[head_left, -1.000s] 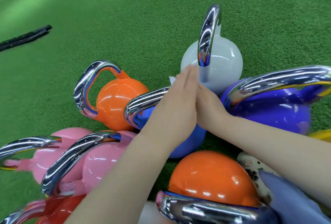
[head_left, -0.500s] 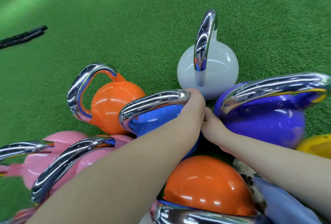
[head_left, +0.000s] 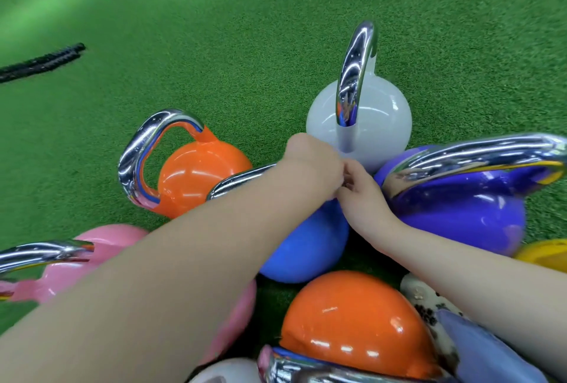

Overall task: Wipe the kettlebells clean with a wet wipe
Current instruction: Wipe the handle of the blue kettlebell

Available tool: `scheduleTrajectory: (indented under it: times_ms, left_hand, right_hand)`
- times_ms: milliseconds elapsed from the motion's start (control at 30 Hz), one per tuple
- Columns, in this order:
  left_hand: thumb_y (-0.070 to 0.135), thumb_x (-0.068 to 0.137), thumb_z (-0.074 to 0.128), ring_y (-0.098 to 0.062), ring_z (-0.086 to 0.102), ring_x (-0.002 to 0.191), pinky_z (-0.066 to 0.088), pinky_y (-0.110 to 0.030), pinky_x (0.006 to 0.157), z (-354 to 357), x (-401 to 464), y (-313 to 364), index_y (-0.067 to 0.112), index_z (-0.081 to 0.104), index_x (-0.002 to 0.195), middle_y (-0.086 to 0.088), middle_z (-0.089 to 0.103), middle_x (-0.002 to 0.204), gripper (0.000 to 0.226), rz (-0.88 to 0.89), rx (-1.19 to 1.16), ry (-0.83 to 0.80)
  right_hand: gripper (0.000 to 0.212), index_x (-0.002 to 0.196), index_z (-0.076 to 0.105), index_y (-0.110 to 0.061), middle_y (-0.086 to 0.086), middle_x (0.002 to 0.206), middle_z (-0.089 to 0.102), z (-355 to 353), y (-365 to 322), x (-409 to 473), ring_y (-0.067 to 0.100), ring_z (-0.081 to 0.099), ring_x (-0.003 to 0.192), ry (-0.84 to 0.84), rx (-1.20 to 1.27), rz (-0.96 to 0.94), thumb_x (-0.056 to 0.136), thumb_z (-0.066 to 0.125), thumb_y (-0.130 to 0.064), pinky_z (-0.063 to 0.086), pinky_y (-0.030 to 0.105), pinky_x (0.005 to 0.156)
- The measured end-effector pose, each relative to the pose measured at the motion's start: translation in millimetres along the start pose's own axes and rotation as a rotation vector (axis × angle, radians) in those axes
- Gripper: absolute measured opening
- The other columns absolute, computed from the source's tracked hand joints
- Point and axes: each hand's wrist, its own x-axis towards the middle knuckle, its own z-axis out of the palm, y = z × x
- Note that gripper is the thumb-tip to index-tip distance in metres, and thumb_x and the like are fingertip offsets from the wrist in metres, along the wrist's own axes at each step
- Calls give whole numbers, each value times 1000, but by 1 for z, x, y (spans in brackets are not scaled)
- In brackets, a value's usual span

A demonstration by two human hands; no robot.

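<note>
A blue kettlebell [head_left: 303, 247] with a chrome handle [head_left: 239, 180] sits in the middle of a cluster on green turf. My left hand [head_left: 313, 162] is curled into a fist over the right end of that handle. My right hand [head_left: 359, 195] presses against it from the right with its fingers curled; what they hold is hidden. No wet wipe shows. Around the blue one stand a white kettlebell [head_left: 377, 116], a purple kettlebell [head_left: 460, 214] and an orange kettlebell [head_left: 196, 174].
Nearer me lie another orange kettlebell [head_left: 352, 321], pink kettlebells [head_left: 101, 247] at the left and a yellow one [head_left: 546, 254] at the right edge. A black rope [head_left: 40, 62] lies on the turf [head_left: 245, 30] far left. A patterned shoe [head_left: 426, 300] is lower right.
My two hands were flat, palms together, above the blue kettlebell. They dropped to its handle, and my left hand closed over the handle's right end with my right hand against it.
</note>
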Motion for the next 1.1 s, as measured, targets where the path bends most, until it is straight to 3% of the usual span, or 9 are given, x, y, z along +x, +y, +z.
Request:
scheduleTrajectory:
  times_ms: [200, 333, 533, 733, 867, 900, 967, 1033, 1100]
  left_hand:
    - [35, 85, 53, -26, 58, 95, 29, -30, 61, 22, -51, -31, 21, 45, 110, -1, 62, 103, 29, -165, -320, 191]
    - [34, 84, 52, -27, 58, 91, 29, -30, 58, 42, -71, -35, 23, 41, 110, -1, 59, 100, 30, -285, -467, 317]
    - [29, 79, 61, -24, 56, 98, 32, -31, 63, 74, -93, -37, 23, 47, 111, 3, 58, 106, 35, -465, -589, 384]
    - [12, 60, 63, -5, 47, 70, 32, -19, 59, 119, -96, -24, 29, 53, 84, 12, 55, 74, 31, -600, -1264, 722]
    - [5, 64, 60, 8, 46, 59, 35, -9, 56, 129, -90, -10, 32, 48, 74, 14, 53, 69, 31, -805, -1577, 875]
    - [5, 65, 58, 10, 47, 58, 36, -9, 56, 130, -89, -8, 31, 50, 76, 14, 54, 69, 30, -835, -1647, 913]
    - [-1, 71, 60, 12, 52, 64, 40, -6, 63, 135, -86, -3, 32, 53, 86, 13, 58, 79, 37, -842, -1797, 976]
    - [-12, 80, 58, 10, 56, 71, 43, -9, 73, 143, -82, 2, 31, 54, 104, 7, 62, 93, 49, -845, -1967, 962]
    - [-11, 83, 56, 7, 54, 62, 43, -8, 67, 147, -80, 10, 16, 55, 117, 6, 63, 87, 43, -896, -2119, 900]
  right_hand:
    - [53, 84, 54, -36, -3, 91, 64, 0, -13, 0, 18, 60, 96, -35, -45, -91, 71, 37, 12, 47, 38, 93]
    - [47, 84, 55, -39, -5, 91, 65, 4, -25, -2, 18, 61, 96, -62, -86, -178, 61, 35, -3, 47, 28, 91]
    - [40, 88, 58, -28, -7, 84, 61, 3, -53, 9, 10, 53, 82, -284, -215, -157, 81, 42, 8, 40, 17, 73]
    - [28, 89, 62, -25, 2, 104, 65, 9, -93, 34, 18, 59, 99, -426, -422, -134, 87, 44, -4, 45, 30, 94]
    - [25, 100, 63, -19, -2, 107, 61, 13, -111, 51, 13, 56, 89, -607, -609, -22, 92, 40, -12, 42, 2, 57]
    - [25, 99, 63, -22, -4, 107, 61, 16, -113, 55, 12, 56, 89, -676, -669, 28, 91, 41, -14, 46, 5, 73]
    - [22, 101, 61, -27, -6, 109, 62, 21, -115, 62, 17, 58, 97, -763, -793, 98, 91, 43, -21, 43, 37, 100]
    - [24, 110, 59, -22, 0, 112, 63, 29, -121, 66, 23, 58, 100, -802, -830, 129, 91, 45, -25, 43, 39, 98]
    - [24, 111, 58, -18, 2, 107, 64, 41, -125, 67, 26, 61, 97, -822, -824, 150, 92, 45, -22, 47, 34, 88]
